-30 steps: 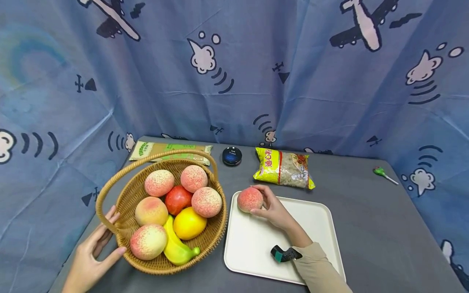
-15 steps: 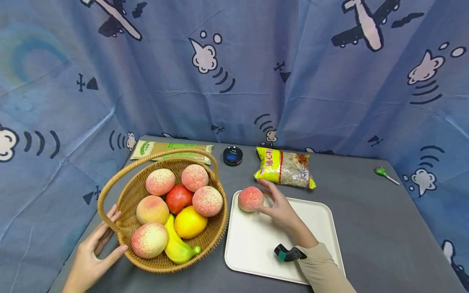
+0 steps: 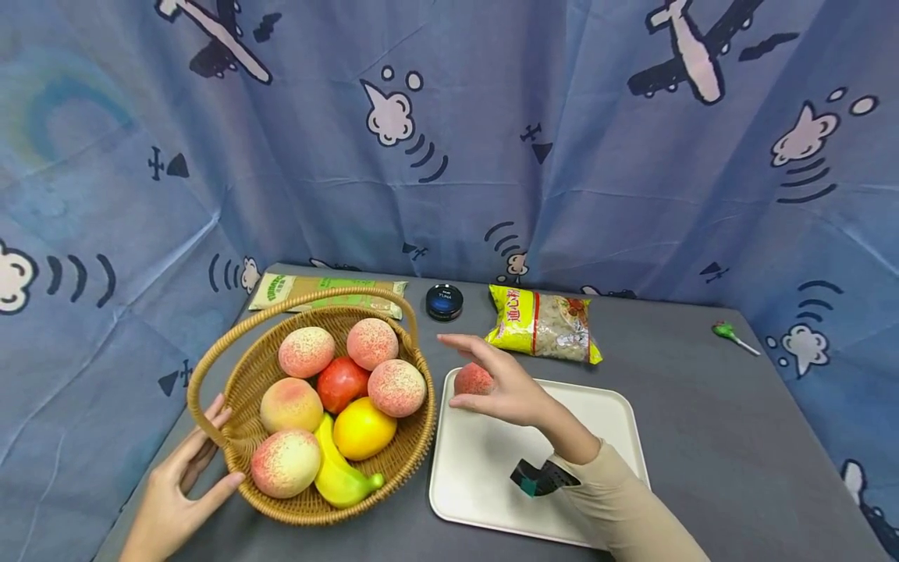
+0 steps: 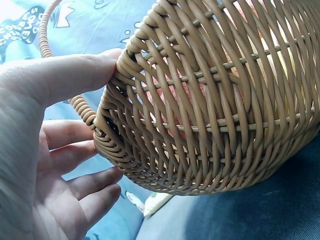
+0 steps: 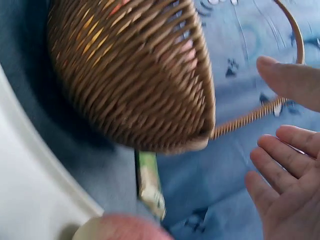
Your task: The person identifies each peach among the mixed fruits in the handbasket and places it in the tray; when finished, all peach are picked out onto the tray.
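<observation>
My left hand rests against the left end of a wicker basket, its thumb and fairly straight fingers touching the rim. Inside lie several peaches, a red round fruit, a yellow lemon-like fruit and a banana. My right hand, fingers extended and thumb apart, hovers over a white tray and holds nothing. Below and behind it, partly hidden, a pinkish-red peach sits in the tray's far left corner. The right wrist view shows that peach at its bottom edge.
Behind the basket lies a long green-and-tan packet. A dark tuna can and a yellow bag of pasta stand along the back. A green lollipop is at the far right. A patterned blue curtain borders the grey table.
My right hand has let go of the peach, leaving it on the tray. It has opened wider and moved up and left over the peach. The left hand stays at the basket.
</observation>
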`<state>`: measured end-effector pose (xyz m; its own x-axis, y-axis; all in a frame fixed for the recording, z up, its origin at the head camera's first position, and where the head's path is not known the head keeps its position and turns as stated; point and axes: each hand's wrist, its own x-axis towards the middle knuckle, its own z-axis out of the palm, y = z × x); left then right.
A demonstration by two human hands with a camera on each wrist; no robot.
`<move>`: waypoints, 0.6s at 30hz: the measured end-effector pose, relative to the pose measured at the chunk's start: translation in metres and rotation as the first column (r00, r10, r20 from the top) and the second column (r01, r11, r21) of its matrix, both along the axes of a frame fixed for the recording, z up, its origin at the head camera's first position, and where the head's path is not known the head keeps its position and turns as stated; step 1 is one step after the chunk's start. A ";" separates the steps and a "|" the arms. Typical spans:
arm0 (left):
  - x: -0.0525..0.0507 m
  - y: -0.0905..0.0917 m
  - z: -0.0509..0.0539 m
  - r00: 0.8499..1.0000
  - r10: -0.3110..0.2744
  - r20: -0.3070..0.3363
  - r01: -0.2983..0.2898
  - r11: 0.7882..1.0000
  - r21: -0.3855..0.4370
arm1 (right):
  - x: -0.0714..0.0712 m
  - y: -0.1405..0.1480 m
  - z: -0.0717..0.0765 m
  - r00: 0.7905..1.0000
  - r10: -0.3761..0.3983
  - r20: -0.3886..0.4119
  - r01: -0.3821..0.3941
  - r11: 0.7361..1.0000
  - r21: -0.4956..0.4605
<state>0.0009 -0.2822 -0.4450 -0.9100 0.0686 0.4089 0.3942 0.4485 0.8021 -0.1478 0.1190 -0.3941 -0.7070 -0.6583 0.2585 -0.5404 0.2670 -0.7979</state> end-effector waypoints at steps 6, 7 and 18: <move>0.000 0.000 0.001 1.000 0.013 0.009 -0.013 1.000 -0.009 | -0.009 -0.026 0.008 0.987 0.135 -0.086 -0.128 0.989 0.075; 0.000 0.000 0.001 1.000 0.012 0.007 -0.012 1.000 -0.006 | -0.010 -0.030 0.009 0.984 0.154 -0.094 -0.146 0.986 0.081; 0.001 0.005 0.004 0.999 0.050 0.022 -0.049 0.997 -0.052 | -0.022 -0.054 0.012 0.956 0.282 -0.078 -0.256 0.937 0.239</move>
<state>0.0015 -0.2772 -0.4408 -0.9222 0.0441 0.3842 0.3518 0.5081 0.7862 -0.1701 0.0647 -0.3819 -0.4709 -0.8696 0.1481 -0.6973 0.2641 -0.6663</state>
